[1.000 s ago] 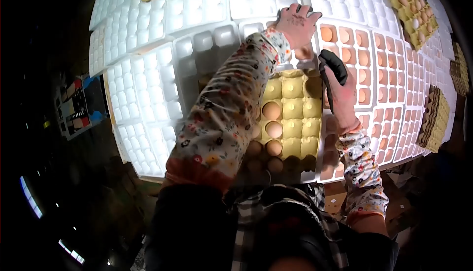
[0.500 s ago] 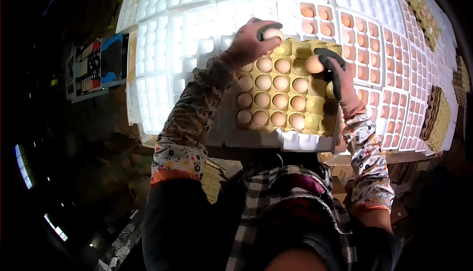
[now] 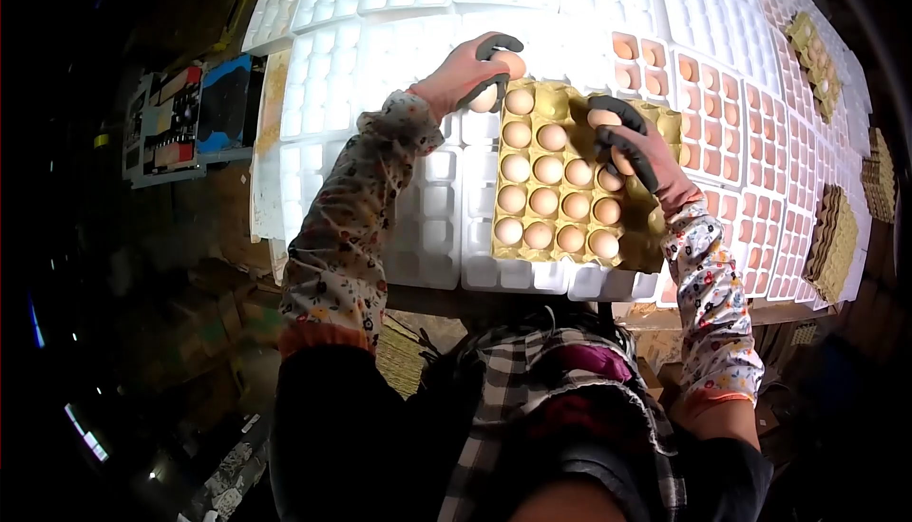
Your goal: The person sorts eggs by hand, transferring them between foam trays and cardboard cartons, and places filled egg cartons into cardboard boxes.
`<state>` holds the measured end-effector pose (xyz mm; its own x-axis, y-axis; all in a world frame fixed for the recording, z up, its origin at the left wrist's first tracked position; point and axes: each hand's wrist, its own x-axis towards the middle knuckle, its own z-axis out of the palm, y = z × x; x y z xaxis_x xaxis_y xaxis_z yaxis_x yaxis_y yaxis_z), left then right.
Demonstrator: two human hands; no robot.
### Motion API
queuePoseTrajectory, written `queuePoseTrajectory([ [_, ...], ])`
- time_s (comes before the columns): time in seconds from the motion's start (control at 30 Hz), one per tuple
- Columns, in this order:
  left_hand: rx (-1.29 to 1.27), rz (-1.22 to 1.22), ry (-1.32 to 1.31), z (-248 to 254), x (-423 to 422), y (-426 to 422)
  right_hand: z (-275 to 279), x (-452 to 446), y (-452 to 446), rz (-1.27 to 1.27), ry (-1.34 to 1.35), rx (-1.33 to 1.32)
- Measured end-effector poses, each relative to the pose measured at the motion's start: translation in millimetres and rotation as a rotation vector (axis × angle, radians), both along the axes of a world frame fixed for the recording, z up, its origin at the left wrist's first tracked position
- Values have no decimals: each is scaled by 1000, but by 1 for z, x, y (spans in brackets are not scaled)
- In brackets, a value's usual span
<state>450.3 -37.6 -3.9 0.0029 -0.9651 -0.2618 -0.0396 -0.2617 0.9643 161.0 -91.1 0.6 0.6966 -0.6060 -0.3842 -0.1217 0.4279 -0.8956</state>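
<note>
A yellow pulp egg tray (image 3: 557,100) with several brown eggs (image 3: 543,202) in its cups lies in front of me on white moulded trays. Just beyond its far left corner, my left hand (image 3: 475,71), in a dark-fingered glove, is closed around a brown egg (image 3: 510,64). A second egg (image 3: 484,98) sits under that hand, low by the fingers. Above the right part of the pulp tray, my right hand (image 3: 635,142) is closed with one egg (image 3: 603,119) at its fingertips and another egg (image 3: 622,161) by the lower fingers.
White moulded trays (image 3: 432,194) cover the table. Those on the right hold brown eggs (image 3: 692,103) in square cells. More pulp trays stand at the far right, including a stack (image 3: 832,242). The table's front edge (image 3: 442,302) runs close to my body.
My left hand has moved left with its egg, off the pulp tray's far edge. A second egg now shows in my right hand. The view has shifted slightly.
</note>
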Motion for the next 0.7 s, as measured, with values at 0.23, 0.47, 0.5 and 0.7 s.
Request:
queuePoseTrajectory([
  [0.23,-202,-660,-1444,-16,-18,-5,-1,68,2,777,866,-1385],
  [0.47,190,-238,-1080,-25,8,-42,-25,88,-98,494,580,-1408],
  [0.5,279,-231,-1099,-28,8,-48,-32,95,-109,612,636,-1407],
  [0.7,-238,300,-996,-108,30,-104,-78,179,-140,212,313,-781],
])
